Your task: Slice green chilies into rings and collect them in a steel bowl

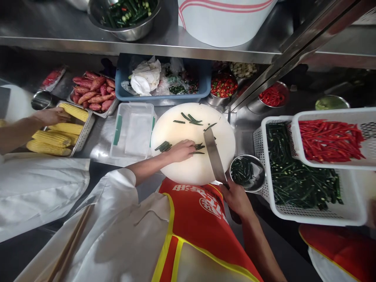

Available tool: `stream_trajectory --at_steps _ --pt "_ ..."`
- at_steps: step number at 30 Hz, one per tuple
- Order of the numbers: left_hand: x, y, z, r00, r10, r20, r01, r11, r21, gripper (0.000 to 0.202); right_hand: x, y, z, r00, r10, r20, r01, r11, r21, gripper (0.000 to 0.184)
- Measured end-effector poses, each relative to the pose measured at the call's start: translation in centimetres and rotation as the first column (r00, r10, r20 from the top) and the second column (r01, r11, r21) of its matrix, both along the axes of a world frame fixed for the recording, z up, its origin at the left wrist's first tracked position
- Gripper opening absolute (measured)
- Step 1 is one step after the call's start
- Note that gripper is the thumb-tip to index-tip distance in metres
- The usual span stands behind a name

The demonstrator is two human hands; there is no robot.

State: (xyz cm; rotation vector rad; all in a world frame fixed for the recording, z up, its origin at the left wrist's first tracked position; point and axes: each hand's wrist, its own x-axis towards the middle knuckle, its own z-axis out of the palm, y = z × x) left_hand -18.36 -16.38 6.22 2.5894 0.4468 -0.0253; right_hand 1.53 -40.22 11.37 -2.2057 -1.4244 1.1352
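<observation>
On the round white cutting board, my left hand presses its bent fingers onto a few dark green chilies. My right hand is closed around the handle of a cleaver. The cleaver's blade lies over the right part of the board, just right of those chilies. A small bundle of green chilies rests left of my left hand. Several loose green chilies are scattered at the far side of the board. Beside my right hand stands a metal bowl with dark green pieces inside.
At right are white baskets of green chilies and red chilies. A clear plastic box stands left of the board, a blue bin behind it. Another person's hand touches corn at left. A metal shelf crosses above.
</observation>
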Motion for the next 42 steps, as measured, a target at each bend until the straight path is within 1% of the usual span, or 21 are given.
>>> stream_trajectory --at_steps 2,6,8,12,15,19,23,26,29,32,34,36,39,42 --pt "0.0 0.0 -0.3 1.000 0.003 0.023 -0.003 1.000 0.007 0.019 -0.3 0.0 0.2 0.999 0.037 -0.001 -0.037 0.999 0.006 0.033" --pt "0.0 0.1 -0.7 0.998 0.006 0.062 -0.007 1.000 0.004 0.019 -1.1 0.0 0.4 0.993 0.114 -0.013 -0.114 0.993 -0.035 0.034" --pt "0.0 0.1 -0.8 0.998 0.018 0.066 -0.018 1.000 -0.001 0.018 -1.4 0.1 0.5 0.992 0.123 -0.009 -0.124 0.991 -0.059 0.035" --pt "0.0 0.3 -0.9 0.995 0.033 0.090 -0.032 0.999 -0.010 0.019 -1.5 0.2 0.7 0.996 0.093 -0.003 -0.093 0.994 -0.060 0.037" --pt "0.1 0.3 -0.9 0.994 0.006 0.112 -0.005 1.000 -0.011 0.022 -1.5 0.4 1.1 0.996 0.088 -0.004 -0.088 0.995 -0.043 0.038" --pt "0.6 0.6 -0.5 0.994 -0.050 0.095 0.049 0.999 0.018 0.029 -1.8 0.7 1.7 0.990 0.138 -0.018 -0.138 0.990 -0.029 0.039" --pt "1.1 0.9 0.0 0.992 -0.109 0.065 0.107 0.994 0.033 0.031 -1.4 0.6 2.5 0.985 0.173 -0.015 -0.173 0.983 -0.068 0.040" --pt "1.3 1.0 0.0 0.991 -0.112 0.072 0.112 0.994 0.014 0.032 -0.8 0.5 2.9 0.983 0.182 -0.025 -0.184 0.978 -0.094 0.034" --pt "1.4 1.2 -0.2 0.991 -0.099 0.088 0.100 0.995 -0.011 0.031 -0.6 1.6 2.1 0.980 0.198 -0.022 -0.199 0.973 -0.117 0.031" --pt "1.6 1.2 -0.3 0.993 -0.091 0.078 0.092 0.996 -0.014 0.031 -1.1 3.9 0.1 0.979 0.199 0.054 -0.194 0.977 -0.083 0.034" --pt "1.8 0.6 -0.1 0.995 -0.083 0.056 0.083 0.997 0.004 0.031 -1.1 5.3 -1.1 0.976 0.199 0.085 -0.197 0.980 -0.029 0.033" --pt "1.9 -0.8 -0.1 0.997 -0.078 0.030 0.076 0.996 0.054 0.029 -0.6 6.1 -1.8 0.980 0.189 0.070 -0.188 0.982 -0.013 0.028" --pt "1.9 -4.1 -0.2 0.999 -0.053 0.001 0.052 0.984 0.170 0.028 0.7 6.2 -1.9 0.991 0.130 -0.014 -0.130 0.991 -0.022 0.023" --pt "1.3 -6.7 -0.5 0.999 0.035 -0.029 -0.027 0.972 0.232 0.029 1.9 5.2 -1.7 0.994 0.064 -0.083 -0.066 0.998 -0.016 0.025"
